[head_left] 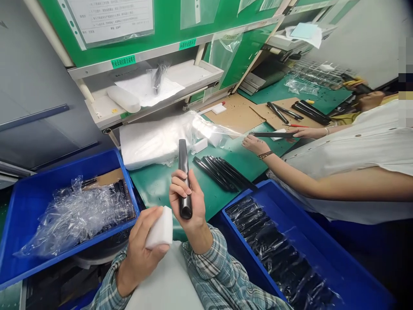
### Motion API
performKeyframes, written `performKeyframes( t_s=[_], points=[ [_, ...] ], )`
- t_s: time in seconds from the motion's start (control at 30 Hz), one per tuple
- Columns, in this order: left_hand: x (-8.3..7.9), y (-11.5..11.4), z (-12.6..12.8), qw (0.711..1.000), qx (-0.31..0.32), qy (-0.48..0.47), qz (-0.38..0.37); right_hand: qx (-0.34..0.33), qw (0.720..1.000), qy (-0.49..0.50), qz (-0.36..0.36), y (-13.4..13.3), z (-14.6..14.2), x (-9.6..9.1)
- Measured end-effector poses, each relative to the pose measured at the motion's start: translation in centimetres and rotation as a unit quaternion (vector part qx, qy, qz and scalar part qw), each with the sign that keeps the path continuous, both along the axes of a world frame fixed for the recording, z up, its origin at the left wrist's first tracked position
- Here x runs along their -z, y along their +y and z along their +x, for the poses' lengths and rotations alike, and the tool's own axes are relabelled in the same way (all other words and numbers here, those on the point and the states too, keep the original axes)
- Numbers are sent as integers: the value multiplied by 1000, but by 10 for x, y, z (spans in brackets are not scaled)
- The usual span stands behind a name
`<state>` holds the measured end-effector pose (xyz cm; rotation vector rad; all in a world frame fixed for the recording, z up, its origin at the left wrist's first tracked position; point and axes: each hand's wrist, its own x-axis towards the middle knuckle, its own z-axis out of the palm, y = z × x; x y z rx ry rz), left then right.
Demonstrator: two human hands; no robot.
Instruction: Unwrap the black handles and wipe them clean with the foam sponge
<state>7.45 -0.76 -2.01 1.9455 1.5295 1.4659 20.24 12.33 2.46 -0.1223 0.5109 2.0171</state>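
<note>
My left hand [138, 249] is closed around a white foam block [163, 228], thumb below and fingers over the top. Just right of it, my right hand [195, 202] grips a long, glossy black plastic piece [183, 161], shaped like a handle and held nearly upright. The block and the black piece are close but apart. Behind my right hand, several similar black pieces [222, 172] lie side by side on the green tabletop [155, 183]. A second white block [199, 146] rests near a pile of clear plastic bags [155, 140].
On the left stands a blue bin [124, 161] with crumpled clear plastic and black pieces. Another blue bin [306, 237] at the right holds bagged black pieces. A co-worker's hands [256, 144] hold a black piece across the table. A white shelf [206, 75] overhangs the back.
</note>
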Motion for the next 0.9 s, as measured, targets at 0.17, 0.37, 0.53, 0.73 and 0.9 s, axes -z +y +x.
performKeyframes(
  t_s=[0.17,0.37,0.53,0.73,0.9],
  points=[
    [-10,4,6,995,41,86,32,3,998,-53,34,-4,-2,6],
    [-6,12,19,986,11,160,40,115,955,-246,123,-6,-8,3],
    [-4,10,27,997,41,71,-7,194,895,-369,155,-3,-14,1],
    [-9,-3,16,995,101,-4,7,185,910,-337,154,4,-2,2],
    [-10,2,8,995,56,59,54,102,964,-231,83,4,3,1]
  ],
)
